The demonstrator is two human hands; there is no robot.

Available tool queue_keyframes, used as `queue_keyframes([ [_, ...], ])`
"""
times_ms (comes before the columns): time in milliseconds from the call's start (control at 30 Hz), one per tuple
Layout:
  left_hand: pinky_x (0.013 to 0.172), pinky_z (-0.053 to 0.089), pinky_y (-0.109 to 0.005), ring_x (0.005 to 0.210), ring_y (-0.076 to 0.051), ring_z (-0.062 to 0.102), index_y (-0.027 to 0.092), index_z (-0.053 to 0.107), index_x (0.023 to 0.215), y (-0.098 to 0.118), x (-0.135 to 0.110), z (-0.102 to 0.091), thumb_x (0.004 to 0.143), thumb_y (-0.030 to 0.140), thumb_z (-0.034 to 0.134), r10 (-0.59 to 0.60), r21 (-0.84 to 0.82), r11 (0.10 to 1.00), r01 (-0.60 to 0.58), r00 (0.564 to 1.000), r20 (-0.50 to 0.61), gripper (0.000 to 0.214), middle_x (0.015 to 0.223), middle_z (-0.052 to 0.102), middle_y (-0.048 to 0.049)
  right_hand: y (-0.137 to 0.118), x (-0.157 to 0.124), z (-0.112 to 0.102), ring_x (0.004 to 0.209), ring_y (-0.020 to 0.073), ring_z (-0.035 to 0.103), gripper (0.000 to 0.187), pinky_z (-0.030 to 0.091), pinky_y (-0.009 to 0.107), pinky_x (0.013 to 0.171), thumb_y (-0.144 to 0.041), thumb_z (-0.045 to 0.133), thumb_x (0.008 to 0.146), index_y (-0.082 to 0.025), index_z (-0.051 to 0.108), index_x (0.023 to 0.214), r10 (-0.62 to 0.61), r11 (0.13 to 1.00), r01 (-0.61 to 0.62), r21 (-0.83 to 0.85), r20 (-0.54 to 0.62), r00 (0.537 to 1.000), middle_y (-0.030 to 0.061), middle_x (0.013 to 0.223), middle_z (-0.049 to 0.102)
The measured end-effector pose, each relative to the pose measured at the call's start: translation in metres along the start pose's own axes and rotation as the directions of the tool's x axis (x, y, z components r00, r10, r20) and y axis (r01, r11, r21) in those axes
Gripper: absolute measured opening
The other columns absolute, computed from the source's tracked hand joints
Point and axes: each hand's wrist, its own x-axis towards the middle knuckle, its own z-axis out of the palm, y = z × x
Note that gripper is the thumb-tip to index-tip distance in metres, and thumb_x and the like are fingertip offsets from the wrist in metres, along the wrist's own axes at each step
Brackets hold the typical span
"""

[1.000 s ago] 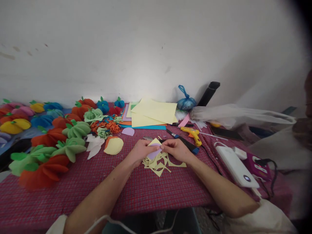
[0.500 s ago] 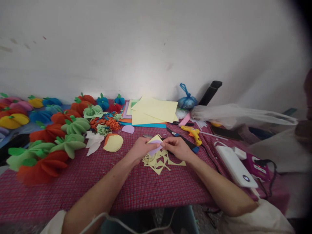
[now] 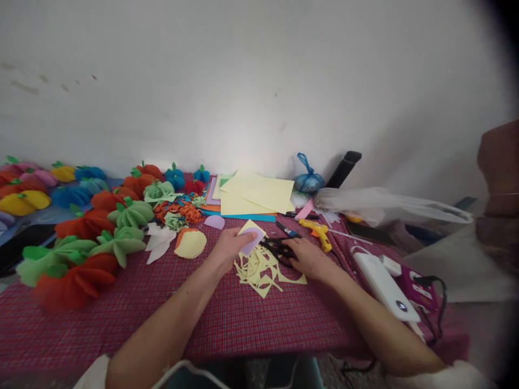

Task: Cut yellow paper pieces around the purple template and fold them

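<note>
My left hand [image 3: 227,248] pinches a small folded yellow paper with a lilac round piece [image 3: 250,237] on it, held just above the red checked tablecloth [image 3: 243,313]. My right hand [image 3: 307,256] rests on the table with its fingers curled onto black scissors [image 3: 277,247], which lie just right of the paper. Below both hands lies a heap of yellow paper offcuts [image 3: 261,271].
Paper pumpkins [image 3: 81,254] in orange, green, blue and yellow fill the left side. Yellow and coloured sheets [image 3: 253,197] lie at the back, with a yellow glue gun [image 3: 318,231], a blue bag [image 3: 308,181], a white power bank [image 3: 383,286] and clear plastic to the right. Another person sits at the right edge.
My right hand has let go of the paper and dropped right onto the scissors. My left hand keeps the paper and has lifted it slightly. The view has shifted.
</note>
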Motion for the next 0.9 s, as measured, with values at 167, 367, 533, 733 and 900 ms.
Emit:
queue_keyframes([
  [167, 0.051, 0.042, -0.024, 0.053, -0.015, 0.058, 0.009, 0.067, 0.076, 0.005, -0.004, 0.001, 0.053, 0.033, 0.074, 0.038, -0.049, 0.998, -0.037, 0.999, 0.017, 0.034, 0.064, 0.067, -0.0062, -0.005, 0.002, -0.001, 0.093, 0.0223, 0.054, 0.051, 0.04, 0.031, 0.081, -0.018, 0.056, 0.071, -0.017, 0.049, 0.122, -0.048, 0.997, 0.05, -0.061, 0.033, 0.998, 0.0112, 0.103, 0.061],
  [367, 0.052, 0.041, -0.023, 0.053, -0.013, 0.057, 0.01, 0.067, 0.074, 0.01, -0.003, -0.003, 0.052, 0.03, 0.075, 0.085, -0.111, 0.99, -0.091, 0.995, -0.056, 0.031, 0.063, 0.066, -0.004, 0.005, 0.002, -0.014, 0.079, 0.0203, 0.058, 0.065, 0.044, 0.029, 0.066, -0.03, 0.06, 0.073, -0.02, 0.036, 0.133, 0.035, 0.932, -0.086, 0.352, 0.149, 0.988, 0.0073, 0.091, 0.064],
  [533, 0.057, 0.042, -0.025, 0.058, -0.014, 0.059, 0.01, 0.067, 0.076, 0.011, -0.004, -0.004, 0.055, 0.029, 0.074, 0.127, -0.138, 0.982, -0.129, 0.992, -0.027, 0.03, 0.069, 0.068, -0.0054, 0.0, -0.003, -0.025, 0.073, 0.0166, 0.057, 0.047, 0.044, 0.026, 0.06, -0.037, 0.061, 0.074, -0.018, 0.052, 0.115, -0.102, 0.704, -0.104, 0.703, 0.245, 0.964, 0.004, 0.085, 0.062],
  [733, 0.052, 0.04, -0.022, 0.053, -0.012, 0.056, 0.01, 0.067, 0.073, 0.015, -0.008, -0.002, 0.054, 0.029, 0.074, 0.113, -0.134, 0.984, -0.118, 0.992, -0.047, 0.028, 0.063, 0.066, -0.0033, -0.014, -0.004, -0.022, 0.066, 0.0132, 0.053, 0.061, 0.042, 0.024, 0.057, -0.04, 0.066, 0.07, -0.023, 0.04, 0.122, -0.175, 0.32, -0.188, 0.929, 0.253, 0.951, 0.003, 0.083, 0.056],
  [900, 0.052, 0.04, -0.021, 0.054, -0.011, 0.056, 0.01, 0.067, 0.076, 0.014, -0.008, 0.0, 0.057, 0.028, 0.073, 0.104, -0.122, 0.986, -0.112, 0.992, -0.069, 0.028, 0.064, 0.066, -0.0032, -0.012, -0.011, -0.006, 0.071, 0.0157, 0.05, 0.071, 0.042, 0.027, 0.063, -0.064, 0.058, 0.065, -0.021, 0.044, 0.12, -0.235, 0.268, -0.128, 0.955, 0.194, 0.952, 0.0063, 0.084, 0.054],
])
